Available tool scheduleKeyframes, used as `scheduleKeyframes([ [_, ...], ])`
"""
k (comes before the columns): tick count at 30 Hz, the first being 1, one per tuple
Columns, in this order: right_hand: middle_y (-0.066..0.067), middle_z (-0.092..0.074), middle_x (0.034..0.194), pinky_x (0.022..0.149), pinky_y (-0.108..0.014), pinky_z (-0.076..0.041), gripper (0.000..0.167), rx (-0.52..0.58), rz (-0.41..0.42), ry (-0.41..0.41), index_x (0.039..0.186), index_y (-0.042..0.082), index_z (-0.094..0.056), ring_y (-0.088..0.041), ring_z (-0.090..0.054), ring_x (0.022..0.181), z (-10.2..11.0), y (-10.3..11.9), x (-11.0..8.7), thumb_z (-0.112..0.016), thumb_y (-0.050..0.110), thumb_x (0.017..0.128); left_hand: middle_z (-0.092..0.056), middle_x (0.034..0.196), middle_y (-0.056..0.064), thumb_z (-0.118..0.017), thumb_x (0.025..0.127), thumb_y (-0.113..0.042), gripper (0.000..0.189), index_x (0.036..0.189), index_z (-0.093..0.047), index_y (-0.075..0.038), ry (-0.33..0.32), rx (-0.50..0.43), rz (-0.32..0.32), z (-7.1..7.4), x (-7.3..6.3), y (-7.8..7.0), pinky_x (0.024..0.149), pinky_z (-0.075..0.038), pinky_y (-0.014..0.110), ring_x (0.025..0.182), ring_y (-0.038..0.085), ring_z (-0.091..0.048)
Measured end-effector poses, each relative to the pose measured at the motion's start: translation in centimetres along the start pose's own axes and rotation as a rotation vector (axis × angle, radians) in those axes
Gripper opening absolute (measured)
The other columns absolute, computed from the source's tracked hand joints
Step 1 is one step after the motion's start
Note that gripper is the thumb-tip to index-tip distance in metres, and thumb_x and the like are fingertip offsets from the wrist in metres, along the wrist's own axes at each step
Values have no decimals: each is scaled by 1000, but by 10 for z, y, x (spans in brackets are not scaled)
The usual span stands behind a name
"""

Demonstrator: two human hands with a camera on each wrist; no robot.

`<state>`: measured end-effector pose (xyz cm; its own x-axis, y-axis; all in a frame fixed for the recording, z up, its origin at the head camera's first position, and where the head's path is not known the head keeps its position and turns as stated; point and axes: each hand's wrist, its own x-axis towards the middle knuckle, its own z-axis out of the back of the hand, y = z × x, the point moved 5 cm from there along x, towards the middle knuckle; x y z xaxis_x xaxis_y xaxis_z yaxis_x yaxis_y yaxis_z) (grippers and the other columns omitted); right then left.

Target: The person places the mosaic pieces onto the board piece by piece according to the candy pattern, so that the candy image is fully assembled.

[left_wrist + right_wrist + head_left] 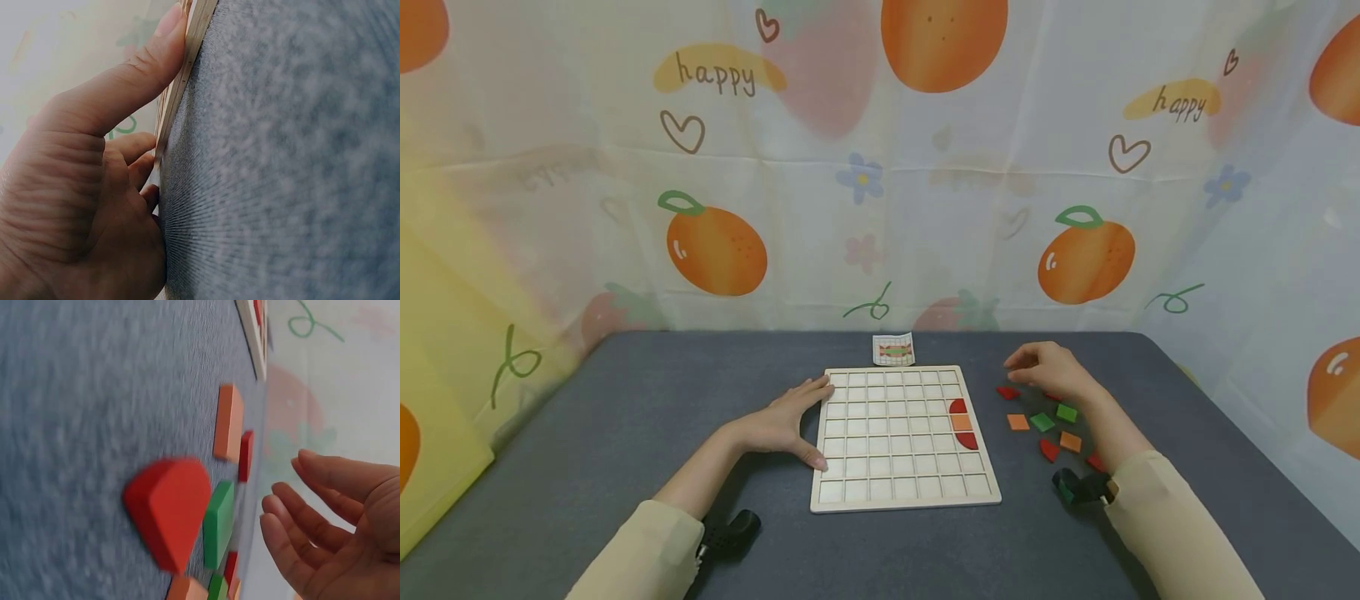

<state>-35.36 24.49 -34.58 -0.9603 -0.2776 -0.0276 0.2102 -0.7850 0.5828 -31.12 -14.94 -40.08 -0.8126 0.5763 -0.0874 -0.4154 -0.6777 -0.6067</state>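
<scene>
A pale wooden grid board (895, 446) lies on the dark table. My left hand (778, 421) is spread along its left edge, thumb near the lower part and fingers near the upper corner. The left wrist view shows the thumb (165, 47) against the board's side. At the board's right edge, an orange square (961, 422) sits between two red rounded pieces (967, 440). My right hand (1052, 371) hovers above the loose pieces, fingers loosely bent; nothing shows between them in the right wrist view. Beneath lie a red piece (167, 509), a green block (218, 522) and an orange block (228, 422).
A small printed card (893, 350) with a coloured grid pattern lies behind the board. Several red, green and orange pieces (1070, 442) are scattered right of it. A patterned cloth (865, 233) hangs at the table's far edge. Black devices (733, 533) are on both wrists.
</scene>
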Motion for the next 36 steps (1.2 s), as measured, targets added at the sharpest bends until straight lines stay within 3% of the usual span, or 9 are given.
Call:
scheduleKeyframes([
  [14, -27, -63, 128, 92, -50, -53, 39, -54, -68, 47, 125, -1, -64, -42, -59, 116, 24, -34, -10, -67, 19, 92, -10, 168, 17, -86, 68, -54, 121, 157, -23, -4, 4, -5, -4, 0, 0, -1, 117, -9, 73, 154, 46, -4],
  [20, -24, -68, 119, 88, -47, -56, 40, -78, -92, 81, 119, -3, -68, -36, -65, 104, 27, -42, -16, -76, 19, 86, -9, 168, 17, -85, 68, -56, 122, 158, -22, -4, 5, -4, -11, 0, 0, -1, 117, -9, 73, 154, 47, -4],
  [25, -20, -71, 108, 78, -40, -57, 30, -110, -85, 77, 109, -1, -73, -31, -65, 95, 27, -45, -16, -79, 13, 83, -8, 168, 17, -85, 68, -56, 121, 158, -21, -5, 4, -5, -15, 0, 0, 0, 116, -9, 74, 154, 47, -4],
  [36, -18, -71, 101, 74, -39, -57, 17, -195, -72, 93, 98, 1, -71, -31, -64, 93, 21, -38, -13, -77, 3, 82, -10, 168, 17, -86, 67, -55, 122, 158, -22, -4, 3, -7, -4, 0, 0, -2, 117, -9, 73, 154, 47, -4],
])
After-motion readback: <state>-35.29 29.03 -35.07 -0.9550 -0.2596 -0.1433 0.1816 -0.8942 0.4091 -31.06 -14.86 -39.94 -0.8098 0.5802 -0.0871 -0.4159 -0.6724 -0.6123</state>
